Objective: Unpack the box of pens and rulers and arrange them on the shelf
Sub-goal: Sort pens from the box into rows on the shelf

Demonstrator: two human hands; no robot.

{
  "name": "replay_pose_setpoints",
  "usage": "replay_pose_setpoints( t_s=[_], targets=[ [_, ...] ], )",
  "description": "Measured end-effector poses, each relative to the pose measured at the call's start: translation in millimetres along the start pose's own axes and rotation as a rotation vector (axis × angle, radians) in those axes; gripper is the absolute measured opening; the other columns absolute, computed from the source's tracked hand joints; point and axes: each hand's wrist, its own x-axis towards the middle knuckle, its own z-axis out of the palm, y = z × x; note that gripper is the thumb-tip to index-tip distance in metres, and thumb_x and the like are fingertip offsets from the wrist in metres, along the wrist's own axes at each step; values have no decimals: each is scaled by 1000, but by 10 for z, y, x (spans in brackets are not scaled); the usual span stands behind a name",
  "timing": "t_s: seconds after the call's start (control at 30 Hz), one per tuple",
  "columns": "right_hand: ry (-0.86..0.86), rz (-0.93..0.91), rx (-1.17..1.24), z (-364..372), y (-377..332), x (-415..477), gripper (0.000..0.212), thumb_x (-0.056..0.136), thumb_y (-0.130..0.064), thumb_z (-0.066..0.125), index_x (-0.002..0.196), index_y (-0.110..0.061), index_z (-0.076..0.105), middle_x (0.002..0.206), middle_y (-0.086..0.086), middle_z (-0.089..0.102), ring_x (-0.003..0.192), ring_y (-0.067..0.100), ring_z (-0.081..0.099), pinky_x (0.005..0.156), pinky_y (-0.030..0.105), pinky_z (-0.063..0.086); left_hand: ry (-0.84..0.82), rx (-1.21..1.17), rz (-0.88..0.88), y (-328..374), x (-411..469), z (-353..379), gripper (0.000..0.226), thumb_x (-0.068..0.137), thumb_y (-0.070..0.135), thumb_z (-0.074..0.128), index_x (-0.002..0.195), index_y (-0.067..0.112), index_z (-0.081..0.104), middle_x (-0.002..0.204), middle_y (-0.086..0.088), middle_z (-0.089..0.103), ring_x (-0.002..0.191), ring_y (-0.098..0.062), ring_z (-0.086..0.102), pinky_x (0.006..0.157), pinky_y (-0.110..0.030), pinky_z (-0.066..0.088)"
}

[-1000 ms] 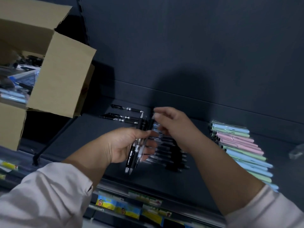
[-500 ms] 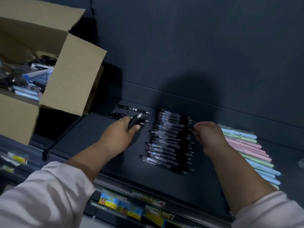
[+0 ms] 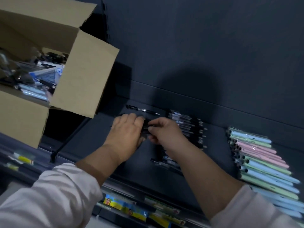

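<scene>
An open cardboard box (image 3: 85,71) stands at the upper left, with pens and packets (image 3: 37,83) inside. On the dark shelf (image 3: 92,142) lies a row of black pens (image 3: 189,127), and one black pen (image 3: 143,110) lies alone behind my hands. A row of pastel pens (image 3: 256,155) fills the right side. My left hand (image 3: 126,134) lies palm down, its fingers curled over a small bunch of black pens (image 3: 146,126). My right hand (image 3: 164,132) meets it from the right and pinches the same bunch. Much of the bunch is hidden under my fingers.
The box flap overhangs the shelf's left end. A thin black rod (image 3: 69,140) slants down under the box. Below the shelf edge, a lower tier holds yellow and green packets (image 3: 130,209). More yellow items (image 3: 23,159) lie at the lower left.
My right hand has come left from the far end of the black pen row to my left hand. My left hand has lowered its pens towards the shelf.
</scene>
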Motion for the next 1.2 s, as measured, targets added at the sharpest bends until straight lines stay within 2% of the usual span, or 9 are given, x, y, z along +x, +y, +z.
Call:
replay_pose_setpoints(
  t_s=[0.13, 0.23, 0.33, 0.53, 0.6, 0.7, 0.77, 1.0, 1.2],
  targets=[
    [106, 69, 28, 150, 16, 238, 17, 91, -2, 58, 82, -17, 58, 80, 4, 60, 56, 13, 56, 52, 20, 53, -96, -19, -135, -208, -132, 139, 76, 93, 46, 46, 151, 16, 8, 159, -7, 2, 145, -26, -2, 112, -45, 7],
    [133, 103, -35, 275, 27, 364, 19, 92, -3, 57, 80, -18, 56, 81, 5, 58, 58, 14, 57, 55, 23, 55, -221, -84, -192, -331, -192, 270, 70, 97, 50, 35, 152, 19, 4, 160, -6, -6, 146, -27, -6, 114, -47, 9],
    [164, 104, -114, 334, 24, 390, 24, 95, -4, 51, 79, -22, 56, 88, 4, 57, 68, 16, 58, 54, 21, 53, -257, -178, -184, -428, -180, 328, 68, 97, 50, 33, 152, 22, 5, 160, -6, 0, 146, -27, 1, 115, -45, 12],
    [136, 27, 60, 319, 1, 241, 26, 95, 3, 49, 83, -19, 59, 81, 2, 59, 63, 13, 59, 52, 14, 52, -11, -157, -145, -531, -80, 234, 62, 97, 46, 39, 150, 22, 19, 157, -3, 14, 144, -22, 8, 111, -39, 15],
    [113, 5, 86, 279, -6, 174, 23, 94, 4, 50, 86, -16, 59, 80, 3, 59, 62, 13, 60, 53, 15, 51, 44, -199, -120, -543, -45, 168, 49, 97, 45, 39, 142, 24, 37, 147, 0, 36, 135, -20, 27, 101, -36, 24],
    [131, 9, 146, 204, -34, 117, 18, 92, 4, 54, 91, -14, 57, 86, 6, 59, 66, 15, 61, 56, 18, 52, -18, -468, -89, -537, -12, 66, 27, 101, 31, 38, 110, 20, 61, 107, -2, 62, 95, -17, 54, 70, -26, 29],
    [146, 33, 232, 154, -47, 106, 20, 90, 5, 56, 92, -14, 58, 89, 6, 59, 70, 16, 61, 57, 18, 51, -82, -695, -142, -513, 10, 9, 21, 100, 22, 44, 96, 14, 64, 94, -2, 63, 86, -17, 57, 67, -27, 36],
    [139, 101, 441, 26, -12, 99, 20, 87, 9, 58, 90, -11, 58, 86, 6, 61, 76, 16, 60, 58, 20, 52, -132, -922, -256, -400, 62, -43, 13, 91, 19, 60, 81, 25, 65, 81, 8, 65, 79, -8, 59, 70, -24, 45],
    [104, 114, 553, -15, 30, 93, 20, 86, 8, 59, 77, -10, 56, 75, 5, 63, 71, 14, 61, 59, 21, 54, -254, -1277, -385, -211, 92, -77, 13, 92, 7, 60, 82, 13, 65, 77, -8, 64, 70, -15, 58, 63, -22, 51]
  ],
)
